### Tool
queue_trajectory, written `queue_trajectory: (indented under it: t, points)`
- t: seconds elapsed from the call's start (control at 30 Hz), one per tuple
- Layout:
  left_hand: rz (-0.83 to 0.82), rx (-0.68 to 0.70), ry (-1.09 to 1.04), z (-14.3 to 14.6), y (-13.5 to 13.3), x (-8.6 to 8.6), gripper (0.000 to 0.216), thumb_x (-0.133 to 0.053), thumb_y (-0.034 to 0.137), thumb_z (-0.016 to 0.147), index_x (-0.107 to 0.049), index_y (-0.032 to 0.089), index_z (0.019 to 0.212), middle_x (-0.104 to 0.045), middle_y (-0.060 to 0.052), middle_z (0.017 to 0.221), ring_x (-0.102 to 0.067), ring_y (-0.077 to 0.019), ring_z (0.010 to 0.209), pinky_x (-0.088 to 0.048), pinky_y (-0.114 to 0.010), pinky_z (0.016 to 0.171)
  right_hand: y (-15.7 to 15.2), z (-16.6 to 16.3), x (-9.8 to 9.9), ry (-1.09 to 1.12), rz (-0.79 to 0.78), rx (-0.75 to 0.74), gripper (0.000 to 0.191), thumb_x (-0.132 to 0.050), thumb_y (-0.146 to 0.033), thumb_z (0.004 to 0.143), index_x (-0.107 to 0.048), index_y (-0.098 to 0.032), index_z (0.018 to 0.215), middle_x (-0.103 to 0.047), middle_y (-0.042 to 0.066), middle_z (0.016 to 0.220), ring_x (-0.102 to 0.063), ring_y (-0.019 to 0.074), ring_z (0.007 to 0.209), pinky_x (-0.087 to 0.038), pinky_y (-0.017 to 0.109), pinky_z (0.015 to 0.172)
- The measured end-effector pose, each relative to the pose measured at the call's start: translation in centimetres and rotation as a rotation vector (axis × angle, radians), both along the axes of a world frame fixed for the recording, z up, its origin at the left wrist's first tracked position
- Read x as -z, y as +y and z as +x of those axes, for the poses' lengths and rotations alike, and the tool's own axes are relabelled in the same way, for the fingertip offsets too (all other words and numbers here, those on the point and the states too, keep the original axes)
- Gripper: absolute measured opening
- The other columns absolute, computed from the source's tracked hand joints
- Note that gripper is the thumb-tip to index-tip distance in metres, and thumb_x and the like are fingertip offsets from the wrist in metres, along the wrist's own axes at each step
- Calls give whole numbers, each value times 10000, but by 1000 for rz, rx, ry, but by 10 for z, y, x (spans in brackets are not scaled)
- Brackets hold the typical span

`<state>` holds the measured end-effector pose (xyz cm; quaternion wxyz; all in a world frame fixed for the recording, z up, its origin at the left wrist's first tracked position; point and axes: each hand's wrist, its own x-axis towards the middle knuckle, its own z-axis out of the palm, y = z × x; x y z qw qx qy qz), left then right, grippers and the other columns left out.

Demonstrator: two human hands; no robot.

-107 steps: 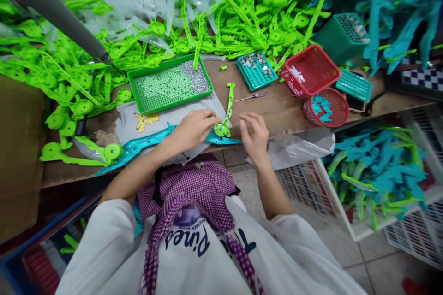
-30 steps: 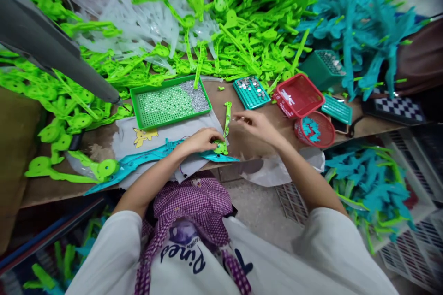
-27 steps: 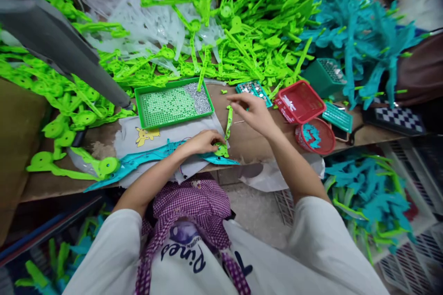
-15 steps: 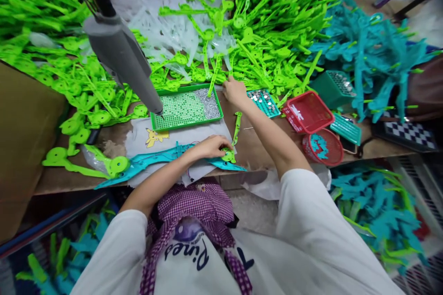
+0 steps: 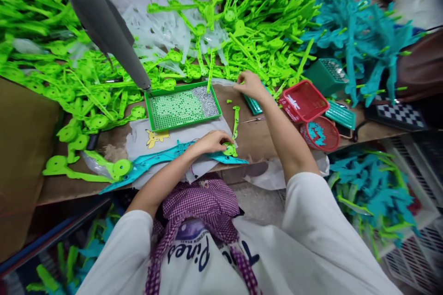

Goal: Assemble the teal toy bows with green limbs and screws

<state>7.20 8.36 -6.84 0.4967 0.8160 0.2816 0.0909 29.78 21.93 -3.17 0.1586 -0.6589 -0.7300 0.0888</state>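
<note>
My left hand (image 5: 215, 142) rests on the right part of a long teal plastic piece (image 5: 152, 162) lying along the table's front edge. Its curled fingers hold a lime-green plastic part (image 5: 230, 149) with a round end against that piece. My right hand (image 5: 252, 85) is over a small teal tray (image 5: 252, 105), partly covering it, with thumb and fingers pinched together. Whatever is between those fingertips is too small to make out. A green tray (image 5: 180, 128) of small metal pieces stands to the left, a green strip (image 5: 209, 71) leaning in it.
A grey tool (image 5: 114, 32) hangs over the green tray's left end. Lime-green parts (image 5: 270, 50) heap across the back, teal parts (image 5: 360, 46) at right. Red baskets (image 5: 306, 101) and a green box (image 5: 327, 76) stand right. A thin screwdriver-like tool (image 5: 254, 120) lies mid-table.
My right hand has moved right, from beside the green tray to the small teal tray. A small green bit now shows on the table. My left hand stays on the parts.
</note>
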Motion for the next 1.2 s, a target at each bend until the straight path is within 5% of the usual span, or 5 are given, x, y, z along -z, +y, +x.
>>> queue_trajectory:
  t: [0.23, 0.5, 0.63, 0.9, 1.2]
  points:
    - [-32, -5, -5, 1, 2, 4, 384, -652, 74, 756, -783, 199, 1095, -754, -45, 1005, -643, -160, 812, -512, -289, 749, -67, 43, -8, 482, 366, 167, 433, -639, -656, 871, -604, -233, 962, -666, 28, 822, -662, 171, 671, -551, 343, 606]
    - [-53, -3, -10, 3, 3, 9, 362, -649, 73, 767, -781, 184, 1085, -761, -48, 964, -631, -162, 800, -503, -298, 747, -171, 36, -42, 496, 717, 404, 356, -651, -597, 887, -547, -257, 915, -688, 25, 870, -644, 159, 609, -535, 344, 582]
    - [-43, -1, -7, 4, 2, 10, 364, -644, 74, 766, -783, 191, 1081, -755, -41, 944, -623, -152, 765, -489, -287, 725, -191, 21, -20, 471, 566, 419, 390, -643, -627, 879, -539, -257, 944, -618, -11, 762, -596, 157, 577, -486, 319, 556]
    - [-16, -4, 1, 3, 2, 6, 376, -642, 74, 760, -784, 179, 1092, -760, -49, 973, -643, -166, 834, -484, -284, 759, -168, 23, 33, 448, 346, 397, 616, -582, -843, 769, -536, -229, 781, -483, -54, 605, -438, 125, 547, -384, 279, 549]
    - [-62, -15, -17, 2, 2, 5, 345, -637, 77, 769, -781, 161, 1072, -728, -31, 891, -618, -147, 768, -477, -266, 719, -208, 4, 32, 1019, 69, 526, 660, -646, -870, 678, -527, -242, 842, -563, -40, 629, -453, 107, 442, -328, 257, 401]
